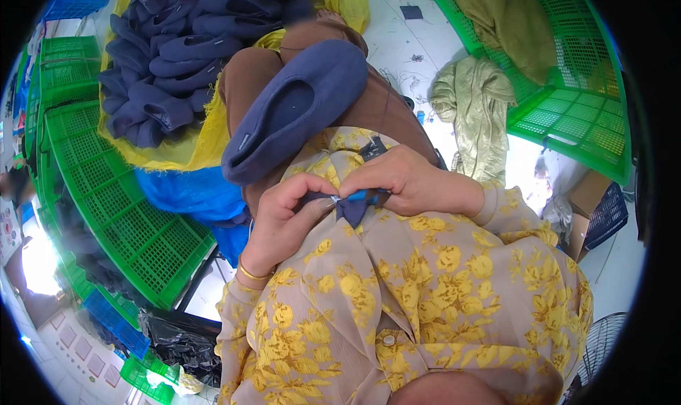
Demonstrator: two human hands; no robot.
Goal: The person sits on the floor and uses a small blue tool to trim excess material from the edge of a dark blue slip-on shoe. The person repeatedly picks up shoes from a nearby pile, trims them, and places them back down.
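Observation:
A navy slipper (294,114) lies across my brown-clad thighs, its opening facing up. Below it, close against my body, my two hands meet. Thumb and fingers of my left hand (278,220) are pinched on a small navy fabric piece (351,212), part of which hangs between the hands. My right hand (406,184) is closed around a small blue tool (362,195) with a metallic glint at its end, beside my left thumb. The tool's exact kind cannot be made out. A dark scrap (372,148) sits just above my right knuckles.
At the far left, a yellow sack (206,150) holds a heap of navy slippers (191,54). Green plastic baskets (131,206) stand at left and another green basket (574,121) at right, with gold cloth (475,96) draped near it. Scraps and threads litter the floor (386,32).

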